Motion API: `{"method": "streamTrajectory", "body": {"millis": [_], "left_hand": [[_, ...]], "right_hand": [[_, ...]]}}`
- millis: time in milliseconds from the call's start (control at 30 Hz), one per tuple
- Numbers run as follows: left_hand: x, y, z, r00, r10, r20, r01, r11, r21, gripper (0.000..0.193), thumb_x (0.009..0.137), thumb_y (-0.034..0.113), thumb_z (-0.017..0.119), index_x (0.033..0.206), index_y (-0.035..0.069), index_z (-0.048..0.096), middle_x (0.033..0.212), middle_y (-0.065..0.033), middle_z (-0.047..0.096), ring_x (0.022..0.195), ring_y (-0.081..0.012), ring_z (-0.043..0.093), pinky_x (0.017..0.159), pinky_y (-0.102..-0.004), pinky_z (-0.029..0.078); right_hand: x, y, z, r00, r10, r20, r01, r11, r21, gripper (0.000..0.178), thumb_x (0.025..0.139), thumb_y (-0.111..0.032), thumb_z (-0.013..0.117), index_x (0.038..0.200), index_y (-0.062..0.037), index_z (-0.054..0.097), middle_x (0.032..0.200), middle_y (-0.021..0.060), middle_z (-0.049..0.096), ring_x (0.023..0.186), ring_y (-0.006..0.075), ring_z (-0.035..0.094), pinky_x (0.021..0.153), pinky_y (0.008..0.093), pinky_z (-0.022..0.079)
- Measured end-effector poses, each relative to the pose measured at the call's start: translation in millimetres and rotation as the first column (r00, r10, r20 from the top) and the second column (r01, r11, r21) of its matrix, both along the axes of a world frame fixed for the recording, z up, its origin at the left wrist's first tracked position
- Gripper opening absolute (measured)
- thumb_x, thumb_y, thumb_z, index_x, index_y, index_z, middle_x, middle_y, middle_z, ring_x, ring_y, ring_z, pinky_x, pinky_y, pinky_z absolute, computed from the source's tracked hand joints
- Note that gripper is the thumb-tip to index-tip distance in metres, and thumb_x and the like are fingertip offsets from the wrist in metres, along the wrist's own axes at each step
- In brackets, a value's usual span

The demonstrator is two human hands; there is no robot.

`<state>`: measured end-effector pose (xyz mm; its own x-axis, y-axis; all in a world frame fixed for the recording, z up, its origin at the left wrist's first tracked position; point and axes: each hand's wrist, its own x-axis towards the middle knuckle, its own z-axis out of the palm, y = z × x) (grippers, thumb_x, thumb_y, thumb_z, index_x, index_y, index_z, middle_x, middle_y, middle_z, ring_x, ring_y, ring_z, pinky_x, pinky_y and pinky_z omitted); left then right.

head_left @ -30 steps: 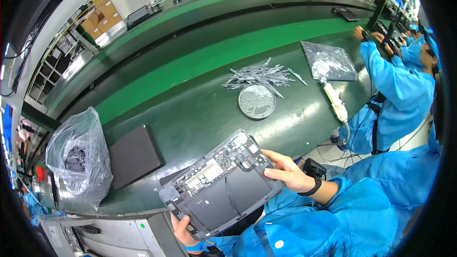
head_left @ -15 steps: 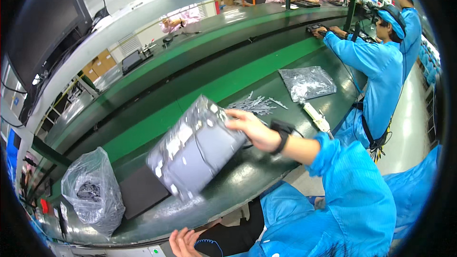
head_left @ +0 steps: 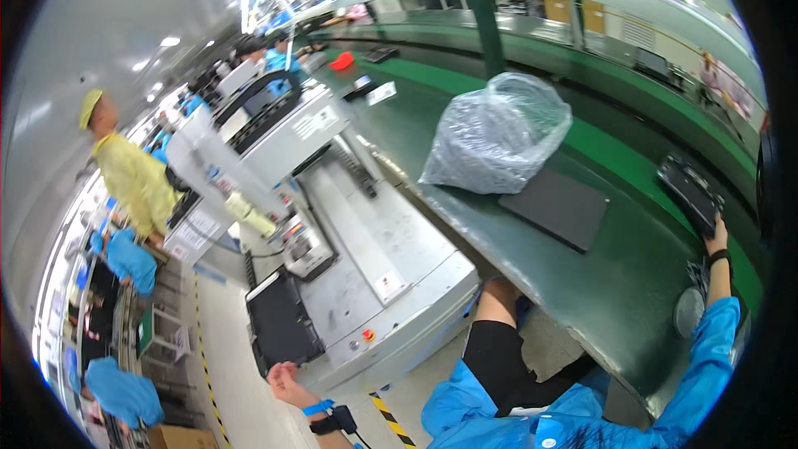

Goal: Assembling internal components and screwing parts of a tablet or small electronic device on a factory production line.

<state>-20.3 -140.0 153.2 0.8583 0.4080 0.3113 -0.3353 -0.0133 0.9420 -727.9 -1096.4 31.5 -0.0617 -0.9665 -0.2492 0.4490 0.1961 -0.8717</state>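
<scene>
Right hand (head_left: 715,239): extending sideways, fingers pinching dark rectangular electronics chassis (head_left: 688,185)
Left hand (head_left: 288,386): hanging beside flat black panel (head_left: 285,323), fingers' grip unclear
Green counter (head_left: 636,316): carrying clear plastic bag (head_left: 499,137)

A green workbench (head_left: 640,308), machine (head_left: 440,283) and uniformed workers (head_left: 137,187) mark a factory.
</scene>
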Motion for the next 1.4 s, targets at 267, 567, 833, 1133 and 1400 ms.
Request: {"method": "streamTrajectory", "body": {"millis": [267, 567, 833, 1133, 1400], "left_hand": [[31, 199, -131, 0.622, 0.778, -0.091, -0.714, 0.611, 0.342, 0.042, 0.095, 0.025, 0.056, 0.119, -0.009, 0.056, 0.116, -0.0205, 0.06, 0.109, -0.0331, 0.057, 0.092, -0.043, 0.046], [32, 116, -138, 0.809, 0.441, -0.387, -0.54, 0.819, -0.194, 0.058, 0.095, 0.045, 0.055, 0.121, -0.005, 0.063, 0.122, -0.0155, 0.062, 0.105, -0.0266, 0.06, 0.088, -0.0386, 0.048], [37, 129, -145, 0.963, 0.209, -0.172, -0.253, 0.922, -0.293, 0.052, 0.094, 0.042, 0.058, 0.118, -0.004, 0.064, 0.117, -0.0149, 0.061, 0.104, -0.0258, 0.059, 0.089, -0.0386, 0.048], [37, 123, -156, 0.975, 0.174, -0.142, -0.217, 0.891, -0.4, 0.055, 0.094, 0.043, 0.059, 0.124, -0.004, 0.059, 0.118, -0.0145, 0.061, 0.106, -0.0274, 0.059, 0.092, -0.04, 0.048], [41, 140, -168, 0.951, 0.258, -0.169, -0.306, 0.857, -0.415, 0.049, 0.095, 0.042, 0.056, 0.119, -0.001, 0.062, 0.114, -0.0131, 0.064, 0.102, -0.0279, 0.062, 0.09, -0.0407, 0.05]], "right_hand": [[314, 249, 221, 0.788, -0.265, -0.556, -0.337, 0.571, -0.749, 0.027, 0.095, -0.012, 0.055, 0.117, 0.0013, 0.06, 0.106, 0.0105, 0.063, 0.1, 0.02, 0.06, 0.091, 0.0318, 0.046], [555, 500, 121, 0.191, -0.231, -0.954, -0.948, -0.297, -0.118, 0.084, 0.072, -0.029, 0.077, 0.142, -0.0019, 0.04, 0.146, 0.0216, 0.04, 0.135, 0.0345, 0.039, 0.112, 0.049, 0.031], [570, 506, 127, 0.213, -0.308, -0.927, -0.937, -0.333, -0.105, 0.083, 0.067, -0.026, 0.08, 0.138, -0.0006, 0.044, 0.142, 0.0172, 0.044, 0.131, 0.0343, 0.042, 0.107, 0.0475, 0.037], [565, 506, 107, 0.25, -0.169, -0.953, -0.938, -0.287, -0.195, 0.076, 0.069, -0.023, 0.079, 0.136, -0.0068, 0.048, 0.138, 0.0179, 0.045, 0.13, 0.0395, 0.04, 0.099, 0.046, 0.042], [561, 503, 106, 0.199, -0.114, -0.973, -0.936, -0.316, -0.154, 0.081, 0.069, -0.024, 0.08, 0.14, -0.01, 0.044, 0.147, 0.0197, 0.038, 0.135, 0.0414, 0.036, 0.105, 0.0477, 0.04]]}}
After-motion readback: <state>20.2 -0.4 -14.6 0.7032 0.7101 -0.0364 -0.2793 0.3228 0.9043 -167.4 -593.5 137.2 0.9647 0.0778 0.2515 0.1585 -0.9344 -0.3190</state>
